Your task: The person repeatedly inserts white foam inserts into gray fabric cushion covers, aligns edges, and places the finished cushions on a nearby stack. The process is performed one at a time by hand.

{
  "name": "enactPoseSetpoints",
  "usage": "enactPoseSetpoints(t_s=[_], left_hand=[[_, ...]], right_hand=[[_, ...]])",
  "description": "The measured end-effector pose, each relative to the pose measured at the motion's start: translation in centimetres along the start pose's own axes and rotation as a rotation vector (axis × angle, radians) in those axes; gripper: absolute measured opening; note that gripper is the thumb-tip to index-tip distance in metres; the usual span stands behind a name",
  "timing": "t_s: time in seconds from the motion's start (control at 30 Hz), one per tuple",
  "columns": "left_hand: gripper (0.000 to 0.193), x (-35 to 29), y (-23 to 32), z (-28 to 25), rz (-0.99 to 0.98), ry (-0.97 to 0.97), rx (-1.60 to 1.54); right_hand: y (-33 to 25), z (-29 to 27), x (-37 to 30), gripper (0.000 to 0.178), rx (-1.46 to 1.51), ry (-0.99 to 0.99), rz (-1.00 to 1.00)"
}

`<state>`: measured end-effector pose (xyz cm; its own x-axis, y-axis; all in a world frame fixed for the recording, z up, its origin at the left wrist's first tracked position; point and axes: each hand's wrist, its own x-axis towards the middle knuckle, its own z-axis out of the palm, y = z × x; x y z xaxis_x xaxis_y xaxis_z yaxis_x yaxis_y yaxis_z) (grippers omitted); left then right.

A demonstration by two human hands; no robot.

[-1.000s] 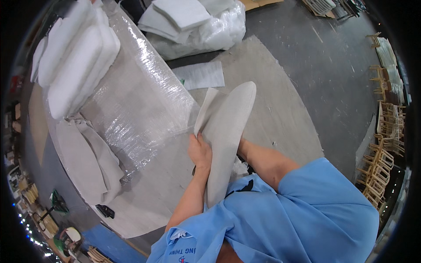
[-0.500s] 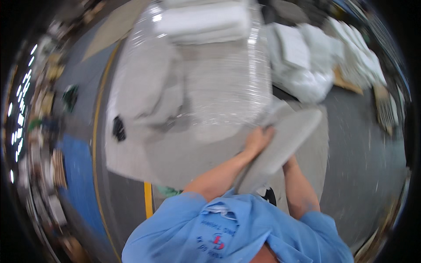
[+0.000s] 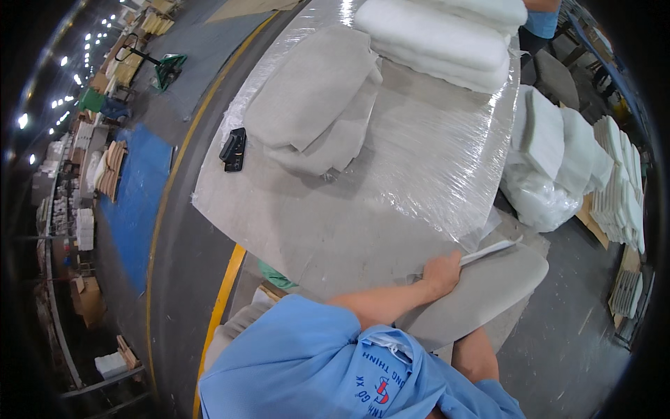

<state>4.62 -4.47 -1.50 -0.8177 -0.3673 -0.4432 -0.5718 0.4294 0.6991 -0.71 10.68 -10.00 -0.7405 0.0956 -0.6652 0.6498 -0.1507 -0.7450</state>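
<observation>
My left hand (image 3: 442, 274) is closed on the near-left edge of a long, rounded grey fabric-covered cushion (image 3: 488, 286), beside a strip of pale material (image 3: 492, 250) that sticks up along that edge. The cushion's broad face is turned up, just off the near right corner of the table. From below, my right forearm (image 3: 477, 354) goes under the cushion, which hides the right hand. A stack of grey fabric cut pieces (image 3: 310, 94) lies on the plastic-wrapped table (image 3: 426, 153), with a small black tool-like object (image 3: 234, 149) to its left.
White padding rolls (image 3: 440, 45) lie at the table's far end, with a person's blue sleeve (image 3: 541, 24) behind. Bagged white padding (image 3: 541, 199) and stacked white pieces (image 3: 618, 192) stand on the right. A green pallet jack (image 3: 167, 70) stands far left, past a yellow floor line (image 3: 187, 143).
The cushion has turned from a steep tilt to lie flatter, its grey face up. My left hand stays at its edge. The view has swung, so the table appears farther right.
</observation>
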Motion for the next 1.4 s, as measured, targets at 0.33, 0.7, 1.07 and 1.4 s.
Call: enactPoseSetpoints(t_s=[0.33,0.7,1.07,1.4], left_hand=[[0.03,0.9,-1.4,0.1,0.051,-0.029,0.041],[0.039,-3.4,-3.7,-2.0,0.084,0.011,0.211],[0.035,-3.9,-3.8,-1.7,0.082,0.047,0.343],[0.036,-5.0,-5.9,-3.6,0.129,0.114,0.239]], right_hand=[[1.0,0.5,-0.5,0.045,-0.001,-0.047,-0.02],[2.8,0.3,-3.1,0.05,0.019,0.018,-0.001],[4.1,1.8,-3.0,0.055,-0.119,-0.009,0.018],[-16.3,-4.7,-12.3,0.083,-1.201,0.023,-1.154]])
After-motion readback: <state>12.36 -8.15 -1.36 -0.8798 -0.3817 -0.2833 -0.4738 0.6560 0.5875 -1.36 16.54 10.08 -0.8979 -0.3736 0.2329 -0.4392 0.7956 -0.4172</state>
